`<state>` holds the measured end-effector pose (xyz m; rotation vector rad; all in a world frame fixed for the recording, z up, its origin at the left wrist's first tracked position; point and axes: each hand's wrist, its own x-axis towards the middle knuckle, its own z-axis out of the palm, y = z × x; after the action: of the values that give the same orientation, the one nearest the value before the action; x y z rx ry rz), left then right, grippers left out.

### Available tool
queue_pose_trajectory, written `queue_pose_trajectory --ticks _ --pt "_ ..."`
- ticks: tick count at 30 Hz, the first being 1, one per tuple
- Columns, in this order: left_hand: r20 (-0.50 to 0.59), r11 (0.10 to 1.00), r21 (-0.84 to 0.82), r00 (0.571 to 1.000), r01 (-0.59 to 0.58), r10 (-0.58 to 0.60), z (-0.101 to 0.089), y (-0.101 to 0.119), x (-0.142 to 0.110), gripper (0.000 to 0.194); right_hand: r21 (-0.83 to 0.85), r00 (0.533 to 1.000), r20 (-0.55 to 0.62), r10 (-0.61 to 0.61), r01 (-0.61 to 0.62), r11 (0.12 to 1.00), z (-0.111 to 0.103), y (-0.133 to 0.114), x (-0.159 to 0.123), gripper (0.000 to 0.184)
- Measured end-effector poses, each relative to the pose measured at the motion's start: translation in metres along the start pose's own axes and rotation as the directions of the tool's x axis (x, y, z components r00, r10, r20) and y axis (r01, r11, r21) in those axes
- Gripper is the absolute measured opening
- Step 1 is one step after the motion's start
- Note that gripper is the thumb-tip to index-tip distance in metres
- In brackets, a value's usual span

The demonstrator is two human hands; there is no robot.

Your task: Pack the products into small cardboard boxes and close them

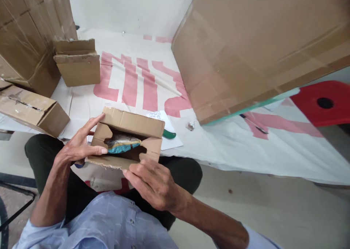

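Observation:
A small cardboard box (133,123) is held over my lap at the table's edge, its top flaps standing apart. Inside lies a packet (124,147) with blue and yellow wrapping; the rest of the contents is hidden. My left hand (82,141) grips the box's left side, thumb over the left flap and fingers along the outside. At the front right, my right hand (154,181) pinches the torn edge of the near flap. Just behind the box, a green curved handle (168,134) lies on a white printed sheet (172,144).
A large taped carton (246,48) leans over the table's right. Another open small box (80,70), a closed box (32,107) and a plastic-wrapped stack of cartons (30,34) stand at left. A pen (254,124) lies near a red stool (325,101).

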<state>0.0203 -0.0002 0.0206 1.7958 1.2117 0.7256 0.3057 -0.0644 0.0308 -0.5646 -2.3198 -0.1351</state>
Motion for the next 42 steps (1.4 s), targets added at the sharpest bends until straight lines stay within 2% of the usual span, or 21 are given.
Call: queue_pose_trajectory --ticks 3,5,8,10,13,15,17,20,22,24,26,28,32,36,38,40,42 --pt "0.005 0.983 0.182 1.000 -0.024 0.024 0.006 0.007 0.003 0.129 0.088 0.998 0.055 0.014 -0.019 0.996 0.004 -0.012 -0.004 0.015" --pt "0.014 0.959 0.283 0.999 -0.033 0.030 0.010 0.011 0.005 0.136 0.179 0.993 0.107 0.039 -0.058 0.982 0.008 -0.016 -0.009 0.015" --pt "0.016 0.927 0.373 0.999 -0.037 0.034 0.015 0.014 0.005 0.129 0.318 0.990 0.105 0.099 -0.128 0.939 0.010 -0.008 -0.018 0.018" --pt "-0.003 0.916 0.397 0.998 -0.053 0.059 0.016 0.015 0.003 0.121 0.334 0.971 0.040 0.238 -0.237 0.912 0.009 0.012 -0.024 0.019" --pt "-0.030 0.918 0.386 0.993 -0.094 0.114 0.017 0.011 0.001 0.113 0.178 0.859 -0.085 0.505 -0.485 0.856 0.008 0.056 -0.033 0.021" --pt "-0.061 0.923 0.364 0.986 -0.120 0.152 0.017 0.006 0.002 0.105 0.022 0.804 -0.095 0.587 -0.588 0.809 0.011 0.085 -0.037 0.017" --pt "-0.101 0.932 0.334 0.978 -0.140 0.183 0.016 0.002 0.003 0.094 -0.063 0.767 -0.061 0.639 -0.642 0.765 0.017 0.106 -0.042 0.018" --pt "-0.152 0.953 0.264 0.969 -0.148 0.193 0.015 -0.004 0.004 0.079 -0.072 0.720 -0.049 0.692 -0.694 0.717 0.030 0.127 -0.051 0.029" --pt "-0.173 0.966 0.216 0.968 -0.142 0.181 0.015 -0.006 0.003 0.076 -0.153 0.673 -0.017 0.740 -0.733 0.663 0.038 0.136 -0.060 0.036" --pt "-0.187 0.975 0.174 0.968 -0.135 0.167 0.016 -0.008 0.002 0.076 -0.343 0.597 0.096 0.797 -0.732 0.589 0.045 0.142 -0.071 0.037" --pt "-0.207 0.983 0.132 0.966 -0.130 0.155 0.018 -0.009 0.000 0.076 -0.524 0.499 0.225 0.837 -0.662 0.536 0.052 0.147 -0.082 0.034" --pt "-0.221 0.987 0.092 0.964 -0.132 0.150 0.021 -0.010 -0.001 0.075 -0.604 0.444 0.296 0.846 -0.599 0.526 0.058 0.150 -0.092 0.028" --pt "-0.239 0.987 0.056 0.957 -0.154 0.163 0.023 -0.014 0.001 0.076 -0.606 0.465 0.285 0.838 -0.590 0.533 0.065 0.153 -0.105 0.022" --pt "-0.241 0.979 0.069 0.949 -0.193 0.204 0.023 -0.016 0.003 0.075 -0.507 0.472 0.248 0.846 -0.681 0.529 0.068 0.159 -0.113 0.024" --pt "-0.229 0.973 0.093 0.947 -0.211 0.227 0.023 -0.014 0.003 0.072 -0.387 0.488 0.107 0.866 -0.782 0.489 0.064 0.163 -0.115 0.028" --pt "-0.219 0.970 0.112 0.946 -0.217 0.237 0.023 -0.011 0.004 0.070 -0.219 0.490 -0.110 0.865 -0.860 0.460 0.053 0.164 -0.111 0.031" --pt "-0.217 0.971 0.117 0.949 -0.209 0.230 0.023 -0.009 0.004 0.069 -0.060 0.495 -0.248 0.833 -0.866 0.497 0.036 0.157 -0.099 0.034"
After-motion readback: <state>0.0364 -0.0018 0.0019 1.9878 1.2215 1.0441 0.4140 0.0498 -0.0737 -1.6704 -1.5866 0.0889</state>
